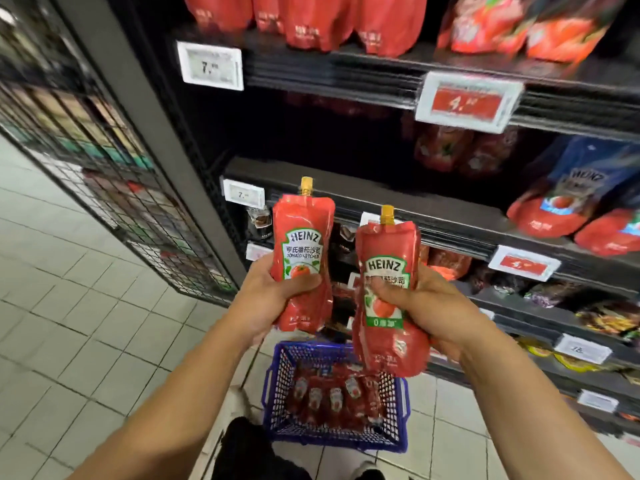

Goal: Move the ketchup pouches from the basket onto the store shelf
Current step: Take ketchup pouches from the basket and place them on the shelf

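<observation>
Left hand (273,292) fingers grip left pouch (303,251); right hand (426,310) fingers grip right pouch (388,292); both upright above basket (273,386).

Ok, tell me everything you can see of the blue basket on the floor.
The blue basket is a perforated, plastic-looking shopping basket with latticed walls and a solid rim. It sits upright on the pale tiled floor, in front of the shelving and below the two raised hands. Several red ketchup pouches lie inside, side by side. The pouch held in the right hand hides part of its far rim. No hand touches it.
</observation>
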